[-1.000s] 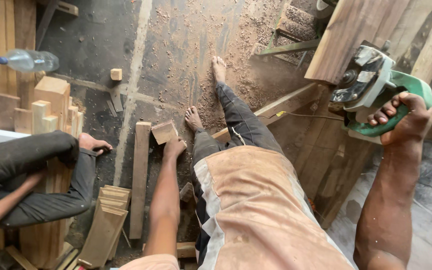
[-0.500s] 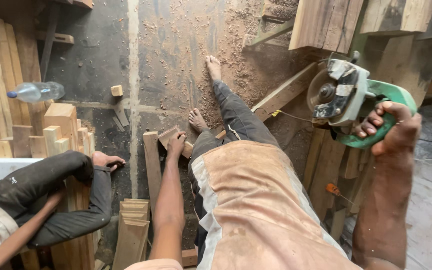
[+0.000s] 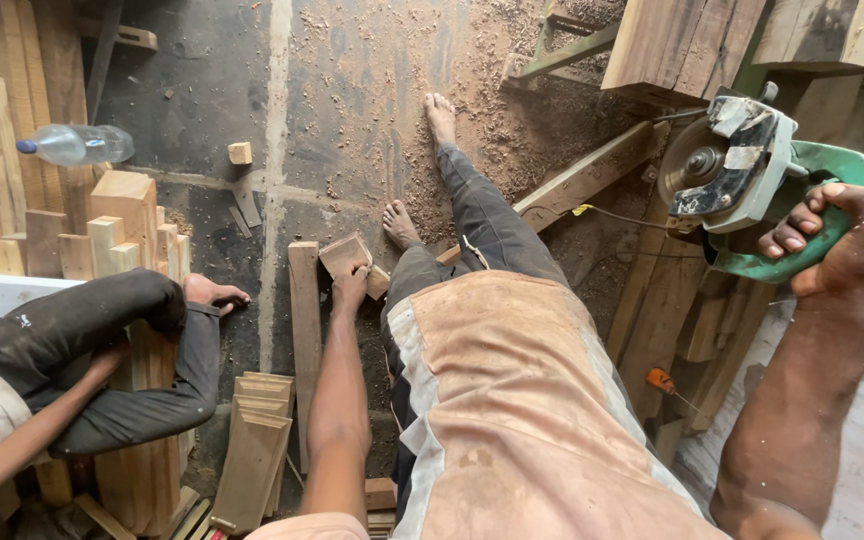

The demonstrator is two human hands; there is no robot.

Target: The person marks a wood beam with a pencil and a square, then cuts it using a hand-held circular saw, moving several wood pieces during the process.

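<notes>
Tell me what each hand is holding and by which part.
The right hand grips a green power saw by its handle, lifted. The left hand rests on a small wooden block at its near edge; a closed grasp cannot be told.

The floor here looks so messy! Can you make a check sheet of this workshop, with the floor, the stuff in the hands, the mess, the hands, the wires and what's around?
Surface: dark concrete floor, thick with sawdust.
Job's things: small wood block on the floor; green power planer raised in the air.
Clutter: plastic bottle, little wood cube, stacked boards, upright wood offcuts.
Grips: left hand on the block; right hand wrapped round the planer handle.
Cables: thin cord running towards the planer.
Surroundings: another person's dark sleeve at left; heavy timber planks at the top right.
</notes>
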